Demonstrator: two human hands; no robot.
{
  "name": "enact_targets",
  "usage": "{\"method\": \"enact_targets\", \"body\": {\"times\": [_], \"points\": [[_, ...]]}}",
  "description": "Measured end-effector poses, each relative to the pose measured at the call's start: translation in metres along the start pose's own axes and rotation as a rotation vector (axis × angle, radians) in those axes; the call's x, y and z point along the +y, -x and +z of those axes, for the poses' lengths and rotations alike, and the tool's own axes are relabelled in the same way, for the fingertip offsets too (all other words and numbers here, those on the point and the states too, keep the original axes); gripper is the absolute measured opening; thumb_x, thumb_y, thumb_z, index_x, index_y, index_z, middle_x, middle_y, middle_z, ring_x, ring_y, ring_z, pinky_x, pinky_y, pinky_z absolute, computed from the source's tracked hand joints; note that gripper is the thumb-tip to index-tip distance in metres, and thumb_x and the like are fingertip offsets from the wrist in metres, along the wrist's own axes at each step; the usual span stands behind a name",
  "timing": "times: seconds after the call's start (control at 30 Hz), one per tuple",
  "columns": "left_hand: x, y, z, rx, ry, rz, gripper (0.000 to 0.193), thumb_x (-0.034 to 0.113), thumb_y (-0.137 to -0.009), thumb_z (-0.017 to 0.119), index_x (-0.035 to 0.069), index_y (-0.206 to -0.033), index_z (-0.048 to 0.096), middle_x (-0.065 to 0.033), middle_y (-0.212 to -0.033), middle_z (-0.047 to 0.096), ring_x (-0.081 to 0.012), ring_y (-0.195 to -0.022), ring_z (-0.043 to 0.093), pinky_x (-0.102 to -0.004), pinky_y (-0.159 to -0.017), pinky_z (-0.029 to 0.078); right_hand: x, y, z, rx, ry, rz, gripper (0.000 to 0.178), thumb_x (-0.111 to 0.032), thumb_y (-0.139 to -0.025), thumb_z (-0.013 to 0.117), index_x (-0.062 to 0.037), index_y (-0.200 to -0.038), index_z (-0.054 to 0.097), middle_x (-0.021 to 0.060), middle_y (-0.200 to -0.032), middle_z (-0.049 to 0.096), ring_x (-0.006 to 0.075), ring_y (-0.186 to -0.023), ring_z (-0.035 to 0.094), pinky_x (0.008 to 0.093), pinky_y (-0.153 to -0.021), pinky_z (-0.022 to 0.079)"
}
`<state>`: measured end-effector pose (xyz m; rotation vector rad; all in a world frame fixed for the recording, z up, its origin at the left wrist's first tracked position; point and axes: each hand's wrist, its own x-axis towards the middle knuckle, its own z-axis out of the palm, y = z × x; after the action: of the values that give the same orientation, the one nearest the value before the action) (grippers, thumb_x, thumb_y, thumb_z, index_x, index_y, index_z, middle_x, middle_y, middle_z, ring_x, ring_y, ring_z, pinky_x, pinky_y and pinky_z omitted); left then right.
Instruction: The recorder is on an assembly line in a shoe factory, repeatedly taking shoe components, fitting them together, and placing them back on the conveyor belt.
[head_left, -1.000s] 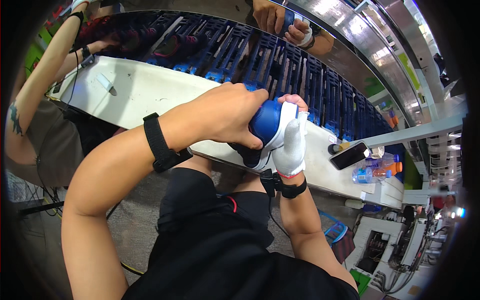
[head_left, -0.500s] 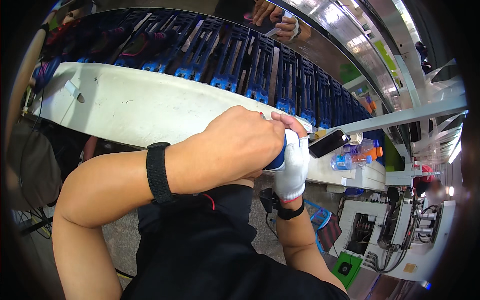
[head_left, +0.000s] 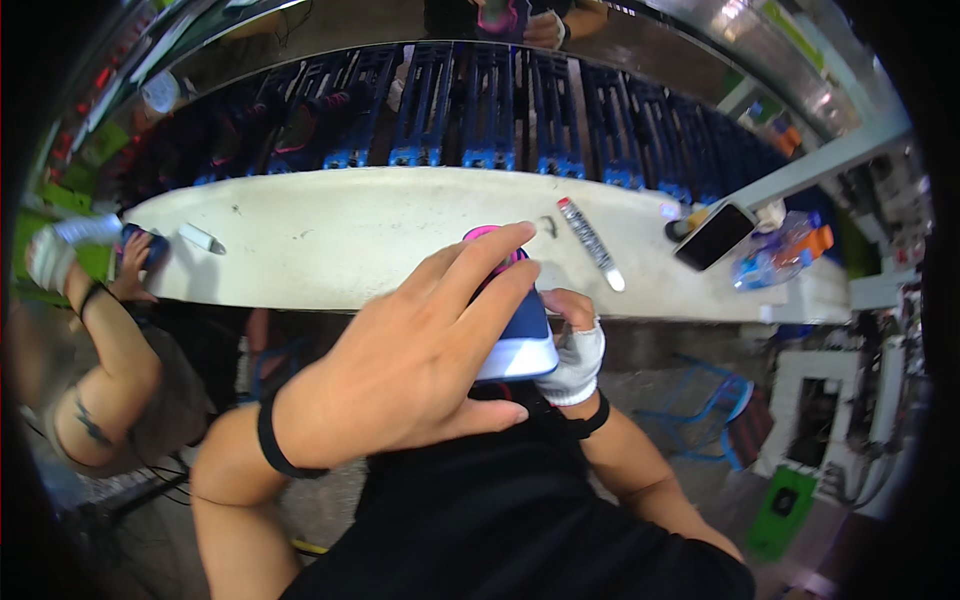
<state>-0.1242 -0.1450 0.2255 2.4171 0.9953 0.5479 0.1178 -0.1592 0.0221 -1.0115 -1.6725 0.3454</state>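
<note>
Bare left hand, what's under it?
Under the bare left hand, a navy-blue shoe with pink trim and white sole shows partly; whatever lies beneath the palm is covered, so I can't tell.

One shoe point(head_left: 525, 318), hand-held, just off centre of the head view. Blue upper point(head_left: 522, 322); white band point(head_left: 520, 360) across the end facing 6 o'clock; bright pink part point(head_left: 482, 233) at the far end, toward 11 o'clock. Long axis runs roughly 12 to 6. Its 9 o'clock side is largely covered. Contact with any surface cannot be determined.
</note>
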Motion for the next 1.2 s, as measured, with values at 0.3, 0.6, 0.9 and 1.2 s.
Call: {"method": "enact_targets", "body": {"times": [0.3, 0.6, 0.9, 1.2], "points": [[-0.024, 0.053, 0.013, 0.025, -0.016, -0.284, 0.105, 0.043, -0.061, 0.104, 0.002, -0.149, 0.064, -0.0243, -0.164, 0.050, -0.0479, -0.148, 0.057, -0.0529, -0.118, 0.054, -0.021, 0.000, 0.032, -0.113, -0.022, -0.181, 0.061, -0.025, -0.065, 0.102, -0.0186, -0.114, 0.067, 0.0015, -0.107, 0.066, 0.0285, -0.100, 0.064, 0.0465, -0.091, 0.050], [-0.044, 0.083, 0.015, 0.103, -0.039, -0.327, 0.078, 0.030, -0.067, 0.098, 0.006, -0.137, 0.073, -0.0206, -0.161, 0.054, -0.0450, -0.138, 0.066, -0.0495, -0.108, 0.061, -0.045, -0.036, 0.029, -0.347, -0.266, -0.078, 0.048, -0.032, -0.075, 0.103, -0.0165, -0.104, 0.068, 0.0036, -0.100, 0.064, 0.0267, -0.092, 0.058, 0.0418, -0.084, 0.043], [-0.034, 0.090, 0.026, 0.166, 0.015, -0.397, 0.075, 0.034, -0.067, 0.095, 0.002, -0.132, 0.077, -0.0259, -0.156, 0.058, -0.0438, -0.144, 0.062, -0.0513, -0.118, 0.052, -0.026, -0.038, 0.035, -0.388, -0.346, 0.213, 0.058, -0.038, -0.081, 0.099, -0.0072, -0.121, 0.070, 0.0174, -0.124, 0.069, 0.0388, -0.122, 0.065, 0.0467, -0.107, 0.052], [-0.046, 0.090, 0.026, 0.197, -0.079, -0.260, 0.082, 0.033, -0.068, 0.099, 0.005, -0.140, 0.071, -0.0226, -0.157, 0.058, -0.0446, -0.140, 0.065, -0.0514, -0.111, 0.058, -0.007, -0.023, 0.026, -0.247, -0.346, 0.526, 0.028, -0.020, -0.117, 0.058, 0.0003, -0.134, 0.067, 0.0150, -0.118, 0.079, 0.0260, -0.110, 0.076, 0.0366, -0.100, 0.057]]}}
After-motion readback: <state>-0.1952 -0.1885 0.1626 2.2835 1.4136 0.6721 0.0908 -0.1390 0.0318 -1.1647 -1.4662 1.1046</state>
